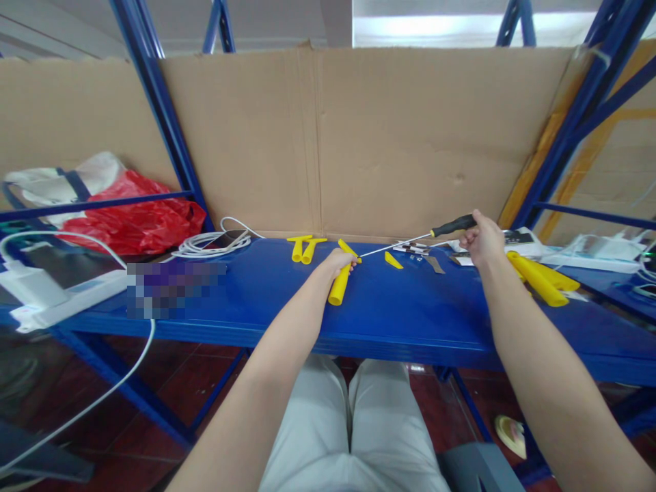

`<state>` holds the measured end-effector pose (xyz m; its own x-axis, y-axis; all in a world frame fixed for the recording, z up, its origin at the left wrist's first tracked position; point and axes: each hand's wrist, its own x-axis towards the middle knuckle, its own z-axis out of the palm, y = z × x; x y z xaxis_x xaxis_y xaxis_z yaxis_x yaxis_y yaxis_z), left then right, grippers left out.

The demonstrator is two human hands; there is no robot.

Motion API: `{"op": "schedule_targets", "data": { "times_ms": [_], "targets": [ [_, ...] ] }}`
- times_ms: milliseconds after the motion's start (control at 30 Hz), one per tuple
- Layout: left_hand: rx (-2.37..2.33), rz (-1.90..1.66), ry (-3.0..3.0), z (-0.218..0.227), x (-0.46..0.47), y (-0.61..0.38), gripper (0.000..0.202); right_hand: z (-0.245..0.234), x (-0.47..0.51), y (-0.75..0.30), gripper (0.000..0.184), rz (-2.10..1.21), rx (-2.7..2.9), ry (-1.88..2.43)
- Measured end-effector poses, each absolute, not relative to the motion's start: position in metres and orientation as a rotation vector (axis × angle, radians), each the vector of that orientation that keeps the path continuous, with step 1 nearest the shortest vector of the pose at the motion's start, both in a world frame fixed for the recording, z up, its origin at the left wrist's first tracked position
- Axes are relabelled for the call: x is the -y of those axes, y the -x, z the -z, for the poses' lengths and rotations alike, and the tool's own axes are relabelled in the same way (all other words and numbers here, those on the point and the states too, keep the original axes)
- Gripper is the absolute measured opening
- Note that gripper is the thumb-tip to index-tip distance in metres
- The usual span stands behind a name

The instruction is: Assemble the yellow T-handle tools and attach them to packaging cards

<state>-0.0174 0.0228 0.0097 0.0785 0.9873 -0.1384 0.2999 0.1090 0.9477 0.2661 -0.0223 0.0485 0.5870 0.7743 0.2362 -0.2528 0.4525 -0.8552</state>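
My left hand (342, 260) is closed around a yellow T-shaped plastic scraper (337, 290), its round handle pointing toward me. In my right hand (483, 239) is the black handle of a long screwdriver (454, 226). The screwdriver's thin shaft slants down to the left, with its tip at the scraper's head beside my left fingers. Whether the tip sits in a screw is too small to tell. Just right of the head lie a loose yellow wedge-shaped piece (393, 260), a grey metal blade (434, 264) and several tiny metal parts (416, 258).
Two yellow T-shaped pieces (307, 251) lie at the back of the blue table (277, 294). More yellow parts (543, 280) are at the right, near a white power strip (594, 260). Coiled white cable (208, 244), a red plastic bag (136, 215) and another power strip (72, 301) occupy the left.
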Motion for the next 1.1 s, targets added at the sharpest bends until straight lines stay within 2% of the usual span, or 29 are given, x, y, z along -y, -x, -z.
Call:
{"op": "schedule_targets", "data": {
  "times_ms": [233, 400, 533, 633, 867, 1100],
  "targets": [
    [-1.3, -0.825, -1.422, -0.005, -0.03, 0.022, 0.011, -0.059, 0.038, -0.256, 0.019, -0.707, 0.63, 0.969],
    [-1.196, -0.825, -1.304, -0.004, -0.034, 0.023, 0.013, -0.061, 0.037, -0.258, 0.029, -0.782, 0.653, 0.97],
    [-1.124, -0.851, -1.179, -0.005, -0.035, 0.024, 0.017, -0.053, 0.029, -0.263, 0.024, -0.684, 0.709, 0.979],
    [-1.143, -0.876, -1.128, -0.005, -0.038, 0.024, 0.02, -0.047, 0.02, -0.27, 0.028, -0.608, 0.706, 0.988],
    [-1.171, -0.966, -1.028, -0.003, -0.045, 0.022, 0.02, -0.045, 0.018, -0.27, 0.022, -0.653, 0.72, 1.04],
    [-1.112, -1.004, -0.953, -0.003, -0.04, 0.022, 0.025, -0.043, 0.019, -0.266, 0.027, -0.658, 0.749, 1.003]
  ]
}}
